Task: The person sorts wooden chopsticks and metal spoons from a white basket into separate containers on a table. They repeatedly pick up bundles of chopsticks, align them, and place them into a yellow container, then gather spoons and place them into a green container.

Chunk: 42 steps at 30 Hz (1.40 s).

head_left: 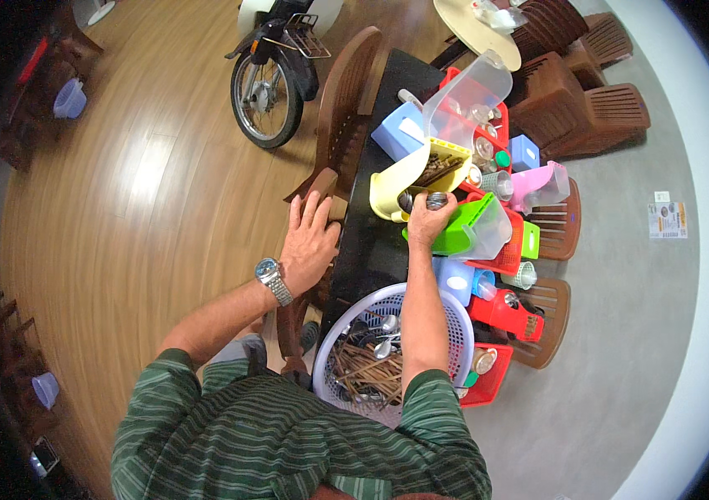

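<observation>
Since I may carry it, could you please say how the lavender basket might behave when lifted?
The lavender basket probably feels fairly heavy, given the chopsticks and spoons heaped inside. Its perforated wall may flex slightly. The loose, jumbled contents could slide if it tilts.

On my feed, a glossy wood-plank floor catches bright glare; I see brown slatted chairs beside a black counter and a grey wall bearing a poster.
</observation>
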### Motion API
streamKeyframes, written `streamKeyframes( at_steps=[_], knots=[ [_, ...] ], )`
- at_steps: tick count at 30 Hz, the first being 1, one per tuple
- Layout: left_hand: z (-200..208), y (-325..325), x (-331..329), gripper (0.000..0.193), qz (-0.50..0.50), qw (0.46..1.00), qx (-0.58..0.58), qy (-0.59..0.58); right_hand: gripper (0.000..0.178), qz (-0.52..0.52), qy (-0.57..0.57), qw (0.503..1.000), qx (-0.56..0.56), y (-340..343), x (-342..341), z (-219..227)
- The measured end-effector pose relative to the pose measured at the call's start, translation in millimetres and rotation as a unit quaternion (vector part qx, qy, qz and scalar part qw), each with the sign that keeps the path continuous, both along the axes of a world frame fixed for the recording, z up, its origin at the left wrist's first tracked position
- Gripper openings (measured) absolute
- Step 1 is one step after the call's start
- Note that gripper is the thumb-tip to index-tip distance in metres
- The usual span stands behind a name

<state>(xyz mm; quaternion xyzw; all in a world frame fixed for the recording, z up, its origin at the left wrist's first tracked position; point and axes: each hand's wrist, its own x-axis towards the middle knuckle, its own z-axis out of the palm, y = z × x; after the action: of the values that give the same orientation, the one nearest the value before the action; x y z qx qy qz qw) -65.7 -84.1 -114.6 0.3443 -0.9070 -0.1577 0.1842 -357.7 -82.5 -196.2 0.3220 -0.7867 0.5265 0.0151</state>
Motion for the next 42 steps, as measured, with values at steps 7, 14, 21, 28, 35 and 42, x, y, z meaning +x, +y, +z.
streamKeyframes(
  at_steps=[7, 14, 21, 28, 35, 42],
  knots=[
    [5.4, 3.1, 1.9, 0.027, -0.03, 0.997, -0.017, -0.071, 0.072, 0.035, 0.124, 0.988, 0.085, 7.2, 1.3, 8.0],
    [4.8, 4.0, 0.9, 0.033, -0.025, 0.996, -0.019, -0.078, 0.107, 0.029, 0.063, 0.992, 0.101, 32.8, 49.0, 16.7],
    [0.5, 6.0, -1.1, 0.033, -0.017, 0.998, 0.007, -0.068, 0.07, 0.096, -0.05, 0.988, 0.108, 101.9, 66.0, 19.5],
    [-11.3, 19.0, -25.2, 0.019, -0.108, 0.993, 0.032, -0.023, 0.027, 0.037, -0.026, 0.997, 0.062, 208.7, 69.0, 39.4],
    [-82.6, 6.0, -156.6, 0.032, -0.221, 0.955, 0.081, -0.183, 0.021, 0.02, -0.09, 0.991, 0.093, 272.7, 96.3, 48.4],
    [-147.0, 15.3, -219.0, 0.045, -0.143, 0.961, 0.084, -0.221, 0.02, -0.009, -0.059, 0.987, 0.151, 334.6, 104.4, 41.9]
  ],
)
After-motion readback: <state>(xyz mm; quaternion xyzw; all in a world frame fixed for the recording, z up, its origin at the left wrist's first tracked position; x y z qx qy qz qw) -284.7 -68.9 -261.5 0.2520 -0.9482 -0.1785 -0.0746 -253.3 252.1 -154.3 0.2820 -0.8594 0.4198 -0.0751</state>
